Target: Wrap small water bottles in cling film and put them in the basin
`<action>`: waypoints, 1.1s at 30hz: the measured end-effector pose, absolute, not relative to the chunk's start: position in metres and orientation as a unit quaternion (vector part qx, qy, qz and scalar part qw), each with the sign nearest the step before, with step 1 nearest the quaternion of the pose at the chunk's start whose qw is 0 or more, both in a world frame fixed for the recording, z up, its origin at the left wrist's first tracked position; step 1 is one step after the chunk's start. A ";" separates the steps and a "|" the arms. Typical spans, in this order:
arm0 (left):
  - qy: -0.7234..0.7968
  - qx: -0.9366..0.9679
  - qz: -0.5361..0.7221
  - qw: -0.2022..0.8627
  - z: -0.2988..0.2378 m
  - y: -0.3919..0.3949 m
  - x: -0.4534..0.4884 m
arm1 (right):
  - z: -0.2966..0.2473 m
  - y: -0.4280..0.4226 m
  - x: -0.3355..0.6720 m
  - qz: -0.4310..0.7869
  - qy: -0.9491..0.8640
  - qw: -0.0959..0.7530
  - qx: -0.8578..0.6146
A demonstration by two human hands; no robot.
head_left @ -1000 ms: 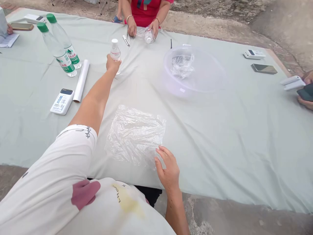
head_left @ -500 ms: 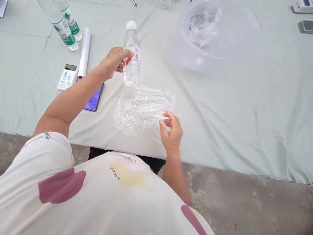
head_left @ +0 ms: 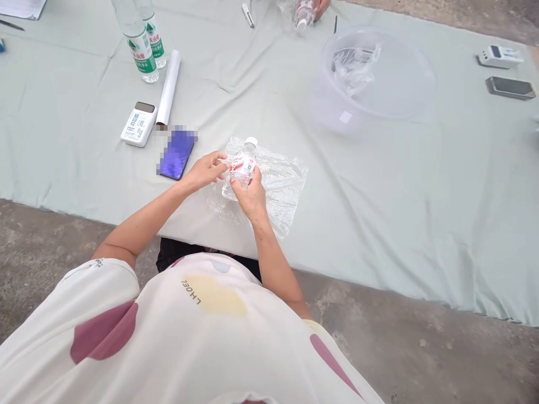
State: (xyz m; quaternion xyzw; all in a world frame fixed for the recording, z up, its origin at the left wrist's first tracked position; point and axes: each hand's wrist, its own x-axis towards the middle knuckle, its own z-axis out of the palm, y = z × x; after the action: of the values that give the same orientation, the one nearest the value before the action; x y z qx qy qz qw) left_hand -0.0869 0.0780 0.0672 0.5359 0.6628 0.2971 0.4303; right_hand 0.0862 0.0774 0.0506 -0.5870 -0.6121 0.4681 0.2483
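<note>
The small bottle, clear with a white cap and a red-and-white label, is held tilted just above the plastic sheet, cap pointing away from the person. The right hand has its grip clasped round the lower body of the bottle from below. The left hand has its grip closed on the labelled side, fingertips on the label.

The sheet lies crumpled but flat on the cloth-covered bench, close to its near edge. Just to the left of the hands lies a phone, and beyond it a white handheld device and a white roll. Two green-labelled bottles stand upright near the roll's far end. A clear basin sits well apart to the right, with crumpled plastic inside it. At the far edge, another person's hand rests on a second small bottle.
</note>
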 end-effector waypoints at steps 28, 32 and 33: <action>0.741 0.522 0.318 0.277 0.022 -0.021 -0.051 | 0.039 0.156 0.039 0.190 -0.929 0.077 -0.307; 0.710 0.551 0.365 0.242 0.013 -0.022 -0.043 | 0.027 0.160 0.040 0.202 -0.925 0.074 -0.314; 0.705 0.562 0.369 0.226 0.011 -0.023 -0.041 | 0.025 0.159 0.043 0.196 -0.921 0.091 -0.324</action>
State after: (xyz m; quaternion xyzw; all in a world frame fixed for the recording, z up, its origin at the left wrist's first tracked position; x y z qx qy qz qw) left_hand -0.0413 -0.0231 0.0109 0.5619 0.7048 0.3693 0.2263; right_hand 0.0434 0.1592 0.0249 -0.3239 -0.9212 0.1956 0.0906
